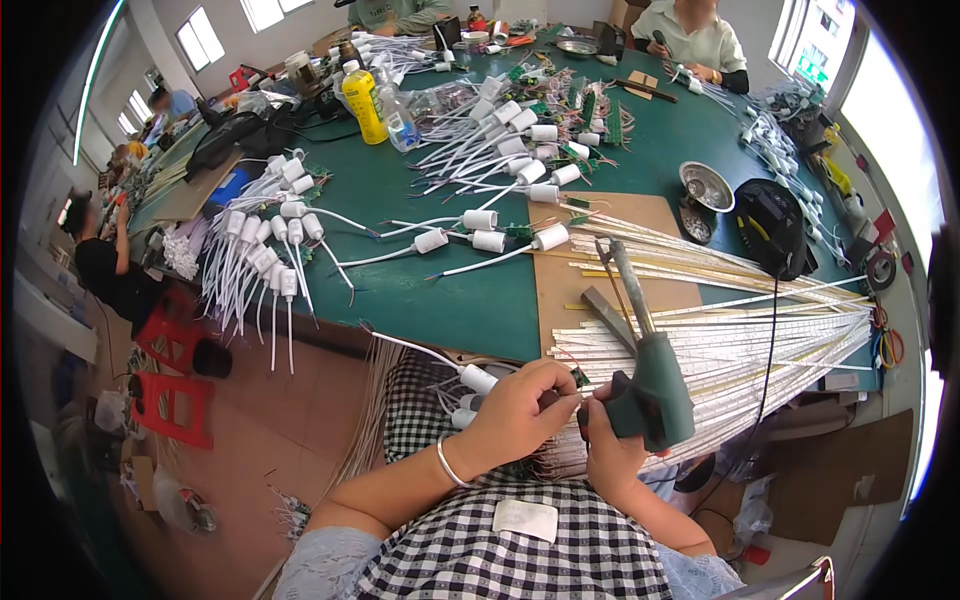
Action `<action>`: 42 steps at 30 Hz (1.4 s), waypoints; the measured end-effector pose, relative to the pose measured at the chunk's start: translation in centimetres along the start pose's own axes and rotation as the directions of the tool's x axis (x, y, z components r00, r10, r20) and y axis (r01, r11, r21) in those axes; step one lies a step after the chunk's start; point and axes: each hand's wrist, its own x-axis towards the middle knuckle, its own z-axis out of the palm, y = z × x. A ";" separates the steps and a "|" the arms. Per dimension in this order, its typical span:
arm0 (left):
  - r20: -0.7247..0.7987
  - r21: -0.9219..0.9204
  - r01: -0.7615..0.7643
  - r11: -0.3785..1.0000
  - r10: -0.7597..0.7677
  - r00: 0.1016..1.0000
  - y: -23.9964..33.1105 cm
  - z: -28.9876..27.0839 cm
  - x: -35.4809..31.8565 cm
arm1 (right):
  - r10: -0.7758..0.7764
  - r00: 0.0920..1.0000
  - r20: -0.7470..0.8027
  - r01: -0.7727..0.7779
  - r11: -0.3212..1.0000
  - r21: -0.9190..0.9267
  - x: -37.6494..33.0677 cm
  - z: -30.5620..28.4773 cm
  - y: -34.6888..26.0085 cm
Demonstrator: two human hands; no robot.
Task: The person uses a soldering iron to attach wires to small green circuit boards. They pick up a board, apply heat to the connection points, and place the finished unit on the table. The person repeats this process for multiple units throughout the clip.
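Observation:
A dark green soldering gun (663, 390) is gripped in my right hand (612, 455), its metal barrel and thin solder guide tilting up over the table. My left hand (525, 415) is closed in a pinch just left of the gun's grip. A small green circuit board (580, 377) with a thin red wire shows at its fingertips. Beside that hand lies a white lamp holder (478, 379) with a white cord running off to the left; my hand hides how it joins the board. Under the gun, a flat dark metal bar (608, 318) rests on LED strips (720, 345).
White lamp holders with cords (262, 240) pile up at left and mid-table. A brown board (655, 215) lies under the strips. Farther back are a yellow bottle (363, 103), a metal bowl (706, 187) and a black corded device (770, 225). A co-worker (695, 45) sits across the table.

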 end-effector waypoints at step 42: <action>0.173 0.061 0.037 0.997 -0.047 0.984 -0.2 0.0 1.5 | 0.104 0.994 -0.026 -0.104 0.995 0.013 0.3 -1.0 -1.3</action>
